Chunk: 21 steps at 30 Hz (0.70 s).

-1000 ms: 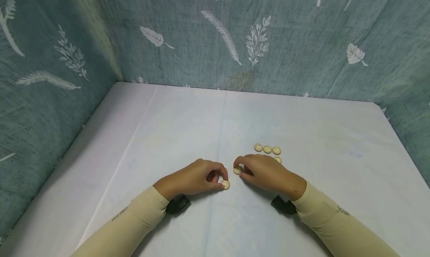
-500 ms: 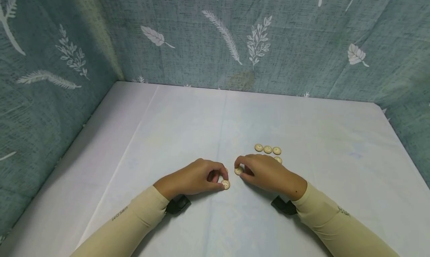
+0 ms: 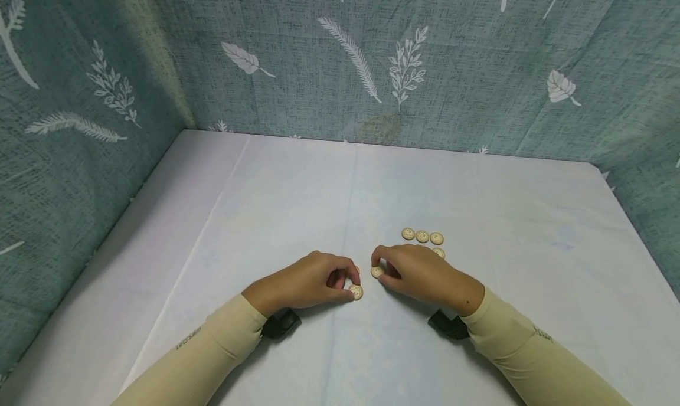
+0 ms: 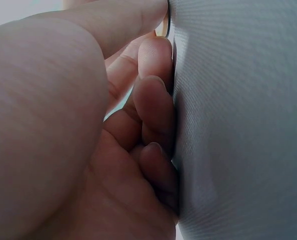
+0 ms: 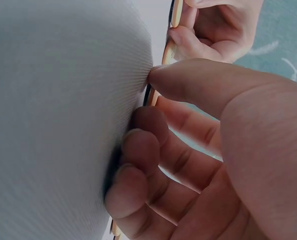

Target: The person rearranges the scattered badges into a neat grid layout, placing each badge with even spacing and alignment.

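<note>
- left hand [image 3: 310, 281]: fingers pinching pale button [image 3: 356, 292] on worktop [image 3: 287, 187], rim-held, probably for fine control
- right hand [image 3: 422, 276]: fingers pinching second button [image 3: 376, 272] likewise
- three buttons [image 3: 422, 236]: rowed just beyond right hand

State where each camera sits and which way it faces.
Head: worn on the head, facing forward and down at the white tablecloth and buttons; left hand, right hand and sleeves show.
Left wrist: on that wrist, facing its palm and the tablecloth; thumb and curled fingers show.
Right wrist: on that wrist, facing its own thumb and fingers, the left hand beyond.
Shared: head and right wrist views both show both hands, buttons and the teal leaf-print cloth.
</note>
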### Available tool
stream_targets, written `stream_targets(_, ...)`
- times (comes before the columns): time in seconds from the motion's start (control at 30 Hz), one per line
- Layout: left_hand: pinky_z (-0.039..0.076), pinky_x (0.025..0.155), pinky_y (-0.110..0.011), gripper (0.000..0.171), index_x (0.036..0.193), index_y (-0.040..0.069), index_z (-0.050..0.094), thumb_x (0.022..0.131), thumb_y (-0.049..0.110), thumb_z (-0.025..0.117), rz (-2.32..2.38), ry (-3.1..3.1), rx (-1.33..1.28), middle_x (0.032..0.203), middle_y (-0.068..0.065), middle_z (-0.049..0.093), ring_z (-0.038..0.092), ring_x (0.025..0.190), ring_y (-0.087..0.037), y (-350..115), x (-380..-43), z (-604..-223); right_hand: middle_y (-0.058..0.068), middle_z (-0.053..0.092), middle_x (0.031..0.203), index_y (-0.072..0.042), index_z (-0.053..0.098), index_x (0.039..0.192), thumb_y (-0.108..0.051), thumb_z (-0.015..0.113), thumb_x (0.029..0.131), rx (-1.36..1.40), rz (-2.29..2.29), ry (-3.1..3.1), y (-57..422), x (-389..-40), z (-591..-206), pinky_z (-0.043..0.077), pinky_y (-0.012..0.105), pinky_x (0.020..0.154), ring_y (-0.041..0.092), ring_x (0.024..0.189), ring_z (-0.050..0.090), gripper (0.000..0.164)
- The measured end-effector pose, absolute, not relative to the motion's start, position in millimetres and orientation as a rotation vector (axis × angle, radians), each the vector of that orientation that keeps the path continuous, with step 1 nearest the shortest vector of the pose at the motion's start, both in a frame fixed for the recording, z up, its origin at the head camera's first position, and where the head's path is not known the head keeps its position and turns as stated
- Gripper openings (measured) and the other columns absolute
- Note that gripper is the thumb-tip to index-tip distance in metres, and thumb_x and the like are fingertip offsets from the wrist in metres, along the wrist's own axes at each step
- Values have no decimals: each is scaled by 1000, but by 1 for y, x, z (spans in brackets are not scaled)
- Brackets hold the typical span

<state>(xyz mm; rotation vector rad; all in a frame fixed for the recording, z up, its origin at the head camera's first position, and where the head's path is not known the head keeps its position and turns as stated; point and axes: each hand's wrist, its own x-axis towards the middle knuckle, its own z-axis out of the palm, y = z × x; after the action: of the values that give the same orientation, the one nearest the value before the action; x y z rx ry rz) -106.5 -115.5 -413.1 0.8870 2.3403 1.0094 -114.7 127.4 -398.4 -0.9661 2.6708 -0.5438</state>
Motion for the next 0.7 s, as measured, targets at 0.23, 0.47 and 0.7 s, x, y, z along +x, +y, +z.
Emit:
stream_targets(0.23,42,61,-18,8,97,26,68,92,26,74,1006,2345,881,69,13,53,46,59,0,-116,-107,-413,-13,49,65,-16,63,104,-18,69,92,-970,-558,2668,129,-115,-398,38,18,55,0,59,43,14)
stream_targets(0.47,42,60,-18,8,97,26,68,91,26,74,1005,2348,881,69,13,53,46,59,0,-115,-107,-412,-12,49,64,-16,62,104,-17,70,91,-978,-549,2681,130,-115,-398,37,18,54,0,59,43,15)
stream_targets(0.7,42,61,-18,9,97,26,68,91,26,74,1004,2344,880,69,13,53,46,59,0,-114,-106,-412,-12,49,63,-15,62,104,-16,70,91,-991,-527,2677,130,-114,-398,36,17,53,-1,57,42,15)
